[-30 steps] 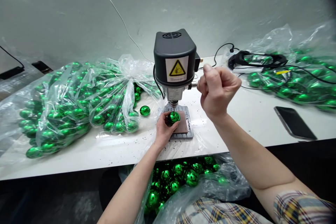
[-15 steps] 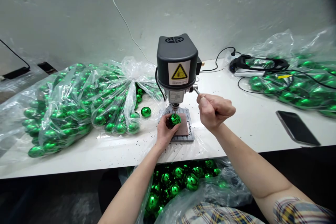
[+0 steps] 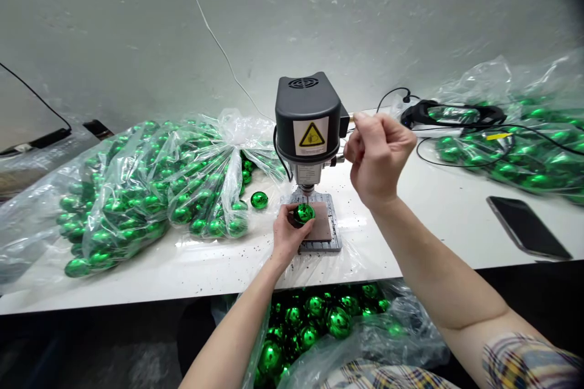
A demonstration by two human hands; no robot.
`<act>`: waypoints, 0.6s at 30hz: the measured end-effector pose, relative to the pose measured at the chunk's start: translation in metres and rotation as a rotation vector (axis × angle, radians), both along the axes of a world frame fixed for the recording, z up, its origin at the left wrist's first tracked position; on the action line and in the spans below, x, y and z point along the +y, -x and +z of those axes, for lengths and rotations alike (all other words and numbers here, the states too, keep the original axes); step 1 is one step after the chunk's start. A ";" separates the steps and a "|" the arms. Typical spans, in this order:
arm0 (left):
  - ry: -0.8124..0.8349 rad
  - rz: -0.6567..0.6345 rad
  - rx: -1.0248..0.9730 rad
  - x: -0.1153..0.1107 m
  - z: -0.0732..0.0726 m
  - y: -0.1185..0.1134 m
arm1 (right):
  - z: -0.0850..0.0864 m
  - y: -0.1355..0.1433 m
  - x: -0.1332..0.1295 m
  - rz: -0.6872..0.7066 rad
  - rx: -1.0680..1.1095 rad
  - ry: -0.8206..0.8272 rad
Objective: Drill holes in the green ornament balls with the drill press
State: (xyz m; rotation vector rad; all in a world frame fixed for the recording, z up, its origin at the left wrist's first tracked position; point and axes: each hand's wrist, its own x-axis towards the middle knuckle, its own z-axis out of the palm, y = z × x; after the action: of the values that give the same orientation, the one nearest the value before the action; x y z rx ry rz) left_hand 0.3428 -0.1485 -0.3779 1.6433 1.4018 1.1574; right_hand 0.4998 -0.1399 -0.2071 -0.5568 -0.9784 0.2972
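Note:
My left hand (image 3: 291, 232) is closed round a shiny green bauble (image 3: 304, 213), its fingers at the sides. The bauble is held on a brown pad (image 3: 323, 223) over the grey base of a small drill press (image 3: 309, 115). The thin drill bit (image 3: 307, 199) points down at the bauble's top; whether it touches, I cannot make out. My right hand (image 3: 381, 158) is raised beside the machine head, fingers curled round the feed lever, mostly hidden by the fist. Only the lever's hub (image 3: 336, 160) shows.
A clear bag of green baubles (image 3: 132, 194) lies left, with a loose bauble (image 3: 260, 200) beside it. Another bag (image 3: 538, 158), a black strap-like device (image 3: 451, 113) and a phone (image 3: 528, 226) lie right. An open bag of baubles (image 3: 314, 322) sits below the table edge.
My right hand has gone up with the lever, from beside the chuck to beside the machine head. The drill bit has lifted. My left hand still holds the bauble in place.

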 end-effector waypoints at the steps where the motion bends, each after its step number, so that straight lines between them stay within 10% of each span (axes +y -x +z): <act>1: 0.001 0.018 0.037 -0.006 0.009 0.008 | 0.007 0.000 0.002 0.023 0.024 0.044; 8: -0.004 -0.284 0.321 -0.003 0.059 0.081 | 0.016 -0.001 0.003 0.084 0.059 0.089; 13: -0.068 0.054 0.608 0.070 0.040 0.080 | 0.015 0.001 0.002 0.069 0.090 0.078; 18: -0.038 0.071 0.547 0.094 0.025 0.073 | 0.014 0.000 0.003 0.018 0.020 0.082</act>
State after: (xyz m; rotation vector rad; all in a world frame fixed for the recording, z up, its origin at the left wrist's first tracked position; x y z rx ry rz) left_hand 0.2695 -0.0549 -0.3533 2.0491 1.7875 0.8002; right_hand 0.4998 -0.1374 -0.1934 -0.6184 -0.9552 0.3594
